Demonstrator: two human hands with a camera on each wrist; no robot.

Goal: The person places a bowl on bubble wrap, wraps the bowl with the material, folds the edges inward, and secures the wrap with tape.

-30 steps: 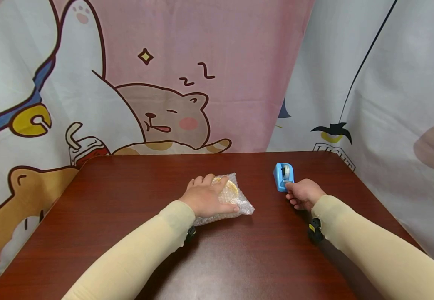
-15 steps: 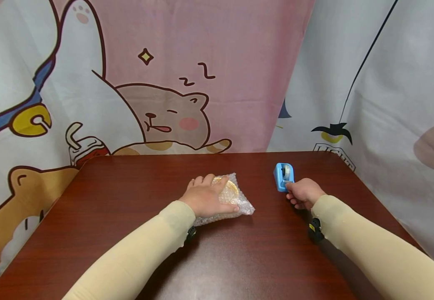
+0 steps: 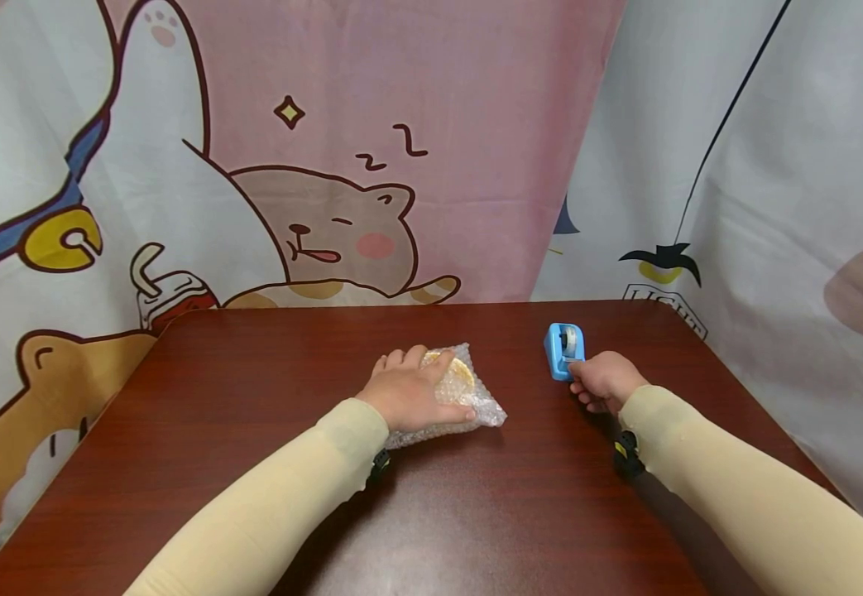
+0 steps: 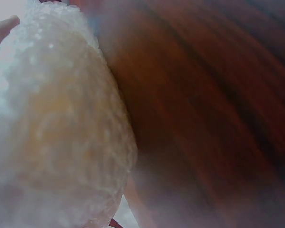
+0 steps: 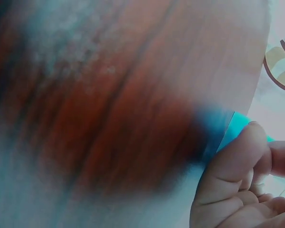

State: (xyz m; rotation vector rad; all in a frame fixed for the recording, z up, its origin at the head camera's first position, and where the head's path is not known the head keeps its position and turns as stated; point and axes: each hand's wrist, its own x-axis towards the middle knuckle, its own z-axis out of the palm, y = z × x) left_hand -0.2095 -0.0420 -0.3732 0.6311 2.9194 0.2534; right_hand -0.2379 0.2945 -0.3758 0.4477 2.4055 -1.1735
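Left grip [image 3: 410, 393] lies finger-spread, seemingly steadying the clear bubble-wrap parcel [image 3: 456, 383]; right grip [image 3: 606, 384] pinches the light-blue plastic tape dispenser [image 3: 558, 358], probably for tape.

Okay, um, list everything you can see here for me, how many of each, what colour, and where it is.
bubble-wrap packet: one, clear, mid-table
wrapped item: one, yellow showing, inside the bubble-wrap packet; can't tell what it is
tape dispenser: one, light blue, on the table's right far side
tape roll: one, whitish, in the tape dispenser
table: one, reddish brown, under everything
printed backdrop: pieces uncertain, mostly pink and white with cartoons, behind the table
wrist devices: two, black, one at each cuff
sleeves: two, cream, on both arms
left grip: one, bare, spread on the bubble-wrap packet
right grip: one, bare, pinching at the tape dispenser's near end
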